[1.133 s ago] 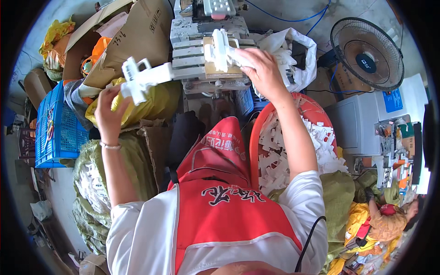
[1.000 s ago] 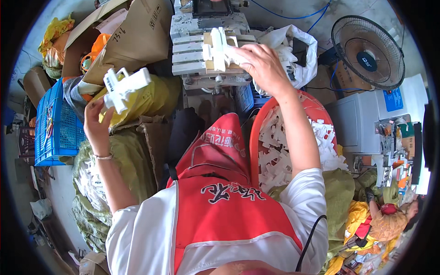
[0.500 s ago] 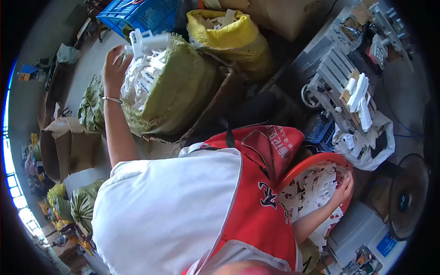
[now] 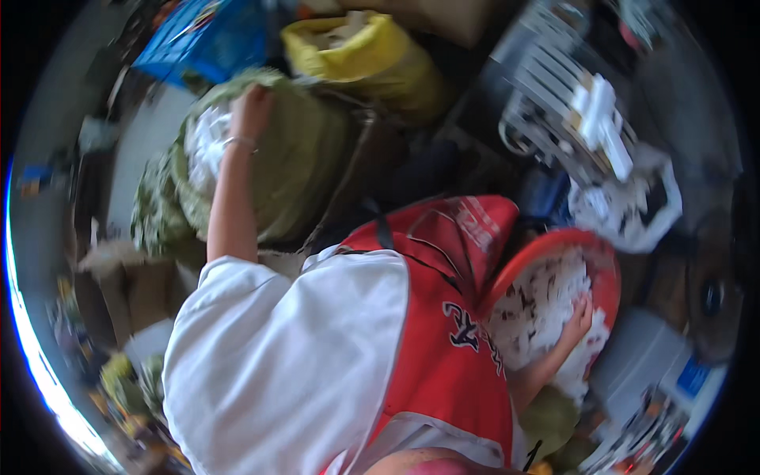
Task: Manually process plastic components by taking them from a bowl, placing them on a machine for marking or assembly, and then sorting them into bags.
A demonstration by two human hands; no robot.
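Observation:
My left hand (image 4: pixel 252 112) is closed on the rim of a large green woven sack (image 4: pixel 305 158) at the upper left. White plastic pieces (image 4: pixel 207 142) fill the sack's mouth beside my wrist. At the lower right, my right hand (image 4: pixel 579 318) rests among many small white plastic parts (image 4: pixel 534 305) in a red basin (image 4: pixel 606 277). Its fingers are curled together, and blur hides what they hold, if anything. The basin stands tilted against my red and white apron.
Behind the sack are a blue plastic crate (image 4: pixel 207 39) and a yellow sack (image 4: pixel 380 71). A metal frame stand (image 4: pixel 546 79) holds a white gun-shaped plastic piece (image 4: pixel 603 127), with a white bag (image 4: pixel 661 202) below it. A cardboard box (image 4: pixel 138 293) lies left.
My left hand has moved right, from spread beside the white pieces to closed on the sack's rim. The gun-shaped piece atop the heap no longer shows. My right hand has shifted slightly left.

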